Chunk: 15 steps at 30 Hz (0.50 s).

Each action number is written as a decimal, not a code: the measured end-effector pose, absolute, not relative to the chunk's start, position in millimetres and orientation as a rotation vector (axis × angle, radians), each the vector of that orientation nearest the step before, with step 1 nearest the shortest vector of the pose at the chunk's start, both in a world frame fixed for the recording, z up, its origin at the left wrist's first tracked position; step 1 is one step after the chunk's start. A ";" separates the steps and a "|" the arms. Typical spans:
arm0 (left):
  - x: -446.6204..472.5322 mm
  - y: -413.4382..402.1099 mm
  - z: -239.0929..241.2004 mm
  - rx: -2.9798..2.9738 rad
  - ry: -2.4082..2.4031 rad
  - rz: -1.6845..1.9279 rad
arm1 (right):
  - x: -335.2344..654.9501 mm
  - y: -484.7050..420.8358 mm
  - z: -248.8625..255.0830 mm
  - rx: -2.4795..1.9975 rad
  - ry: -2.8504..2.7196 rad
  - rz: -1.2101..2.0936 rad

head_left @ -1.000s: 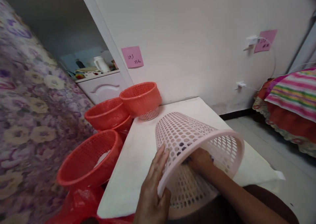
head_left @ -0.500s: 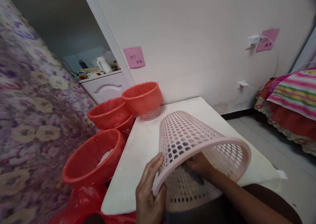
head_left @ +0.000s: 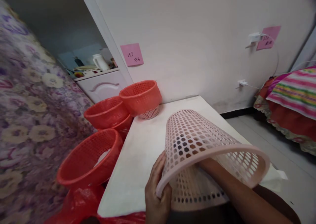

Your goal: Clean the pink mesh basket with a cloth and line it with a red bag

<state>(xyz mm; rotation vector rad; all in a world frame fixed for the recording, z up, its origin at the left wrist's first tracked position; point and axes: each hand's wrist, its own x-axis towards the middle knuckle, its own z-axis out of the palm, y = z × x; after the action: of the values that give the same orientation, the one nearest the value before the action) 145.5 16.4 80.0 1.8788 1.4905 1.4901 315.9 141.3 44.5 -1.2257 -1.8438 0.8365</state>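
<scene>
A pale pink plastic basket [head_left: 197, 128] with a lattice of holes lies tipped on its side, its wide mouth turned toward me. My left hand [head_left: 159, 187] grips the rim at the left, thumb inside and fingers along the outer wall. Reaching in through the mouth, my right hand [head_left: 203, 164] is mostly hidden behind the upper wall. Through the holes I see skin and something dark beside it, too covered to name; the right fingers appear closed around it.
Red-orange baskets [head_left: 89, 158] stand along the left edge of the white-covered table [head_left: 133, 171], one over a pink base at the back corner. Red plastic [head_left: 84, 197] hangs below. A floral curtain [head_left: 34, 125] is at left, a wall behind, and a striped bed cover [head_left: 296, 89] at right.
The basket and both hands have shifted right, and the basket's mouth has swung rightward. My right hand is deeper inside and more hidden. My left hand keeps hold of the rim.
</scene>
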 end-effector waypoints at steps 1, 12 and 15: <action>144.3 13.0 69.8 1.784 1.522 1.519 | 314.6 136.7 44.8 -1.220 -1.862 0.872; 127.9 7.3 54.6 1.461 1.574 1.503 | 320.4 98.9 60.0 -0.734 -2.220 1.524; 123.8 10.7 73.8 1.632 1.612 1.396 | 326.7 106.5 61.9 -0.677 -2.147 1.630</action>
<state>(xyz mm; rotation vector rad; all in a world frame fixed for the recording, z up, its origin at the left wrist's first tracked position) 123.8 10.7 73.8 1.6316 1.6122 1.3955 326.7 106.5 61.9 -0.6770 -2.1470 1.6299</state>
